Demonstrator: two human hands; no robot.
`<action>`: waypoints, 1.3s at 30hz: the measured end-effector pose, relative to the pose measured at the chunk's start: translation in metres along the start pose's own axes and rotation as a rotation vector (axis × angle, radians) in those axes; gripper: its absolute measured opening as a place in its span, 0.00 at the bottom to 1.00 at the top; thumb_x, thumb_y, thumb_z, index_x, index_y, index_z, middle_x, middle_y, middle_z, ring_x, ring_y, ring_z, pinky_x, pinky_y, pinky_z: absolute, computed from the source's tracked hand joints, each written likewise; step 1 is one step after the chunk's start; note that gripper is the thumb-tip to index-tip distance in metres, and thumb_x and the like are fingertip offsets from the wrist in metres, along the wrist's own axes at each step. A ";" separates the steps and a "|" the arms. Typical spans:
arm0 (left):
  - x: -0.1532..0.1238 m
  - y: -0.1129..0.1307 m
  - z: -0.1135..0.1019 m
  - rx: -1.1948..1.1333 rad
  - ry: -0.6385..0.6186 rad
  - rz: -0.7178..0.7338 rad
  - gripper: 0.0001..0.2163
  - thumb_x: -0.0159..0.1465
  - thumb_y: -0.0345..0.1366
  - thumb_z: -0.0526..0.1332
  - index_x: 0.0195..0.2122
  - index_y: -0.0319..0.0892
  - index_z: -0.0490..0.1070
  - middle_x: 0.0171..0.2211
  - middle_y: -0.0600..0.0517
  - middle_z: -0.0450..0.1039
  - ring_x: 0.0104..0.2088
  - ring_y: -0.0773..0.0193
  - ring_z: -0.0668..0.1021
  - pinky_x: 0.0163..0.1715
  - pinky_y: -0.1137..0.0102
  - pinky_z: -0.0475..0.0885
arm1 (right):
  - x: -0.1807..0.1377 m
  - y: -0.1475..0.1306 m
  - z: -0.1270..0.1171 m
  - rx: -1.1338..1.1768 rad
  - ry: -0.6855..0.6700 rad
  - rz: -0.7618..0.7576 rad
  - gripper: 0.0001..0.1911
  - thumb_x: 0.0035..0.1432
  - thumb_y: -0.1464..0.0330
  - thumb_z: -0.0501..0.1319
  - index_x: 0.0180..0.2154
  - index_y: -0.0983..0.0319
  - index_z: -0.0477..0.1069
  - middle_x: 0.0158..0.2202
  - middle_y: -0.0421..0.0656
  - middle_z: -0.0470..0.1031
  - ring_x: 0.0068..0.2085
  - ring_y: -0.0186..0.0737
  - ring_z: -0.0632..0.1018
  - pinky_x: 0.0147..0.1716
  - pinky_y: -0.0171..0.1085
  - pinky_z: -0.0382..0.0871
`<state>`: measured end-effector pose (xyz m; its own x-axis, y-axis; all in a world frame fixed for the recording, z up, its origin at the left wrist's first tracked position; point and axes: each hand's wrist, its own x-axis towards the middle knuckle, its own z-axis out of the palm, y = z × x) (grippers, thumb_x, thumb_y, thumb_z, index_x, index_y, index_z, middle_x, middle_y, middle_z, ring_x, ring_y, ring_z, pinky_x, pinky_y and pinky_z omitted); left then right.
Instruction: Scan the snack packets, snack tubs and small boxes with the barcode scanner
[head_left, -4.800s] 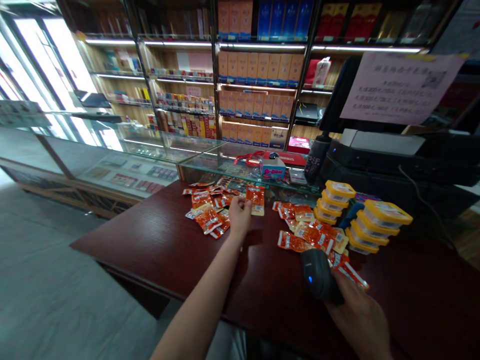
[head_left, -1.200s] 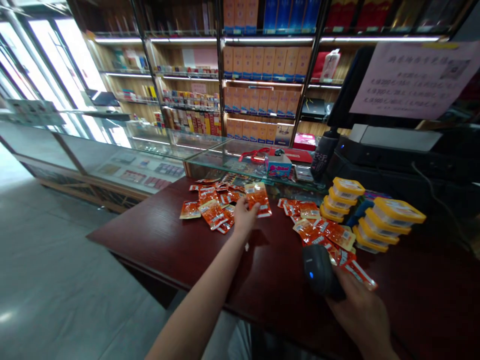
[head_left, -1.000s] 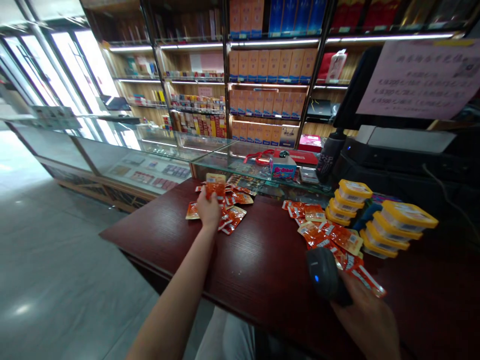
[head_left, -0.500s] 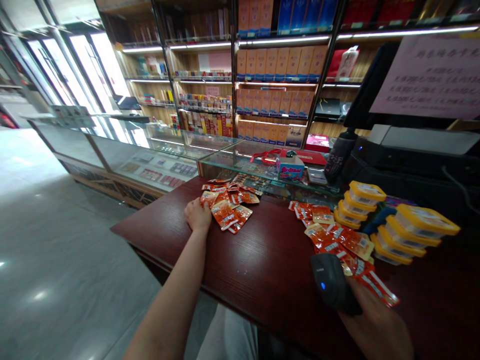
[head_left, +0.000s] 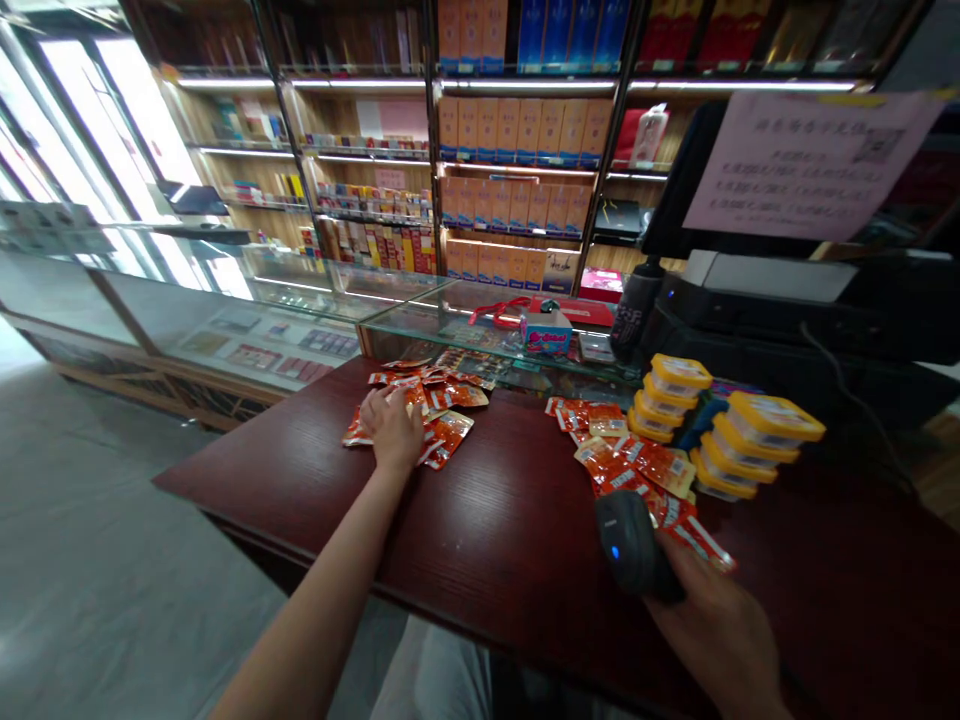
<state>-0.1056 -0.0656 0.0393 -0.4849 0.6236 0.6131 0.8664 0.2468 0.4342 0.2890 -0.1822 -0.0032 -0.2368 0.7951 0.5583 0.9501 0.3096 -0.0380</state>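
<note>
Your left hand (head_left: 392, 428) lies flat, fingers spread, on the left pile of orange snack packets (head_left: 439, 400) on the dark red counter (head_left: 487, 520). Your right hand (head_left: 712, 635) is wrapped around a black barcode scanner (head_left: 630, 545), near the right packets (head_left: 637, 465). Packet print and the pink notice (head_left: 806, 165) are too blurred to read.

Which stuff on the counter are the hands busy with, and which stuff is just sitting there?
In use:
- left hand flat on the left pile of orange packets
- right hand, its grip around the black scanner
- right pile of orange packets by the scanner

Just lying about:
- yellow-lidded tubs
- small blue box
- black bottle
</note>
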 end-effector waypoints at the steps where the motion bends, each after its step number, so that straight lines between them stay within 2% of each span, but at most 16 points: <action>1: -0.003 0.010 0.001 -0.022 -0.029 0.047 0.16 0.62 0.36 0.55 0.51 0.41 0.68 0.54 0.41 0.62 0.59 0.48 0.59 0.59 0.54 0.53 | -0.001 0.003 -0.001 -0.001 -0.006 0.025 0.17 0.58 0.65 0.53 0.48 0.60 0.66 0.43 0.46 0.79 0.37 0.47 0.80 0.31 0.41 0.71; 6: -0.041 0.066 0.014 -0.203 -0.252 0.263 0.14 0.60 0.35 0.57 0.49 0.44 0.68 0.51 0.43 0.64 0.56 0.49 0.63 0.57 0.54 0.58 | -0.003 0.020 -0.010 -0.029 0.021 0.127 0.21 0.56 0.62 0.54 0.50 0.60 0.67 0.44 0.48 0.78 0.35 0.48 0.81 0.27 0.41 0.71; 11: -0.084 0.122 0.031 -0.463 -0.523 0.633 0.14 0.59 0.33 0.59 0.47 0.45 0.69 0.48 0.46 0.68 0.54 0.53 0.65 0.56 0.56 0.59 | -0.002 0.026 -0.022 -0.033 0.022 0.221 0.20 0.58 0.62 0.53 0.50 0.61 0.68 0.44 0.50 0.78 0.37 0.50 0.81 0.28 0.41 0.71; 14: -0.095 0.155 0.040 -0.537 -0.646 0.768 0.14 0.59 0.31 0.58 0.47 0.44 0.70 0.48 0.45 0.70 0.50 0.55 0.69 0.53 0.60 0.63 | -0.004 0.027 -0.025 -0.011 0.023 0.229 0.20 0.58 0.61 0.54 0.50 0.61 0.68 0.43 0.49 0.79 0.38 0.50 0.80 0.31 0.42 0.71; 17: -0.098 0.182 0.049 -0.614 -0.706 0.872 0.17 0.58 0.27 0.55 0.48 0.46 0.71 0.48 0.46 0.72 0.47 0.57 0.71 0.52 0.64 0.63 | -0.007 0.028 -0.025 0.011 0.032 0.243 0.21 0.57 0.61 0.54 0.51 0.60 0.68 0.43 0.48 0.79 0.39 0.50 0.80 0.31 0.41 0.71; 20: -0.100 0.199 0.056 -0.623 -0.768 0.982 0.22 0.55 0.24 0.56 0.51 0.48 0.71 0.50 0.48 0.72 0.46 0.58 0.71 0.51 0.66 0.62 | -0.011 0.030 -0.024 0.011 0.029 0.244 0.21 0.56 0.62 0.55 0.51 0.60 0.68 0.43 0.48 0.79 0.38 0.49 0.80 0.30 0.41 0.71; 24: -0.100 0.207 0.054 -0.540 -0.756 1.017 0.24 0.54 0.25 0.57 0.52 0.47 0.70 0.45 0.45 0.73 0.45 0.55 0.70 0.49 0.63 0.62 | -0.015 0.033 -0.022 -0.001 0.052 0.209 0.19 0.55 0.65 0.55 0.49 0.61 0.68 0.43 0.48 0.79 0.38 0.48 0.80 0.32 0.41 0.71; 26: -0.096 0.206 0.049 -0.471 -0.719 1.024 0.20 0.54 0.26 0.58 0.48 0.46 0.71 0.44 0.43 0.71 0.47 0.52 0.69 0.50 0.60 0.61 | -0.015 0.034 -0.023 0.007 0.065 0.191 0.18 0.55 0.65 0.55 0.47 0.61 0.68 0.42 0.48 0.79 0.38 0.48 0.80 0.33 0.41 0.71; 29: -0.080 0.196 0.042 -0.413 -0.680 0.911 0.10 0.54 0.26 0.58 0.36 0.44 0.73 0.41 0.44 0.70 0.48 0.51 0.68 0.52 0.57 0.60 | -0.013 0.031 -0.026 0.037 0.068 0.204 0.18 0.55 0.65 0.55 0.48 0.61 0.68 0.42 0.47 0.79 0.37 0.48 0.80 0.32 0.40 0.71; 31: -0.067 0.184 0.041 -0.511 -0.661 0.711 0.06 0.54 0.28 0.60 0.32 0.44 0.72 0.38 0.46 0.72 0.47 0.52 0.70 0.51 0.57 0.62 | -0.012 0.028 -0.029 0.072 0.067 0.212 0.19 0.55 0.64 0.55 0.48 0.60 0.68 0.41 0.47 0.80 0.37 0.48 0.80 0.32 0.40 0.71; 33: -0.056 0.168 0.043 -0.742 -0.651 0.435 0.06 0.54 0.31 0.61 0.34 0.43 0.71 0.36 0.48 0.73 0.43 0.55 0.73 0.48 0.59 0.66 | -0.010 0.023 -0.032 0.124 0.055 0.219 0.20 0.55 0.63 0.55 0.49 0.61 0.68 0.41 0.48 0.79 0.37 0.49 0.80 0.32 0.41 0.71; 36: -0.052 0.143 0.048 -1.174 -0.664 0.017 0.12 0.56 0.37 0.62 0.41 0.41 0.69 0.35 0.49 0.75 0.38 0.59 0.76 0.44 0.62 0.70 | -0.003 0.013 -0.034 0.250 -0.006 0.233 0.21 0.54 0.64 0.56 0.50 0.60 0.68 0.42 0.48 0.79 0.38 0.50 0.80 0.33 0.42 0.71; 39: -0.060 0.126 0.053 -1.414 -0.690 -0.231 0.18 0.56 0.43 0.63 0.44 0.39 0.66 0.36 0.49 0.75 0.35 0.62 0.77 0.42 0.62 0.72 | 0.008 -0.002 -0.038 0.451 -0.072 0.254 0.18 0.53 0.65 0.58 0.47 0.58 0.71 0.42 0.45 0.80 0.40 0.48 0.80 0.37 0.42 0.72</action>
<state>0.0391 -0.0329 0.0220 -0.0988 0.9713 0.2165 -0.2105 -0.2330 0.9494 0.2926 -0.1959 0.0326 -0.0383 0.9035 0.4268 0.8011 0.2831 -0.5273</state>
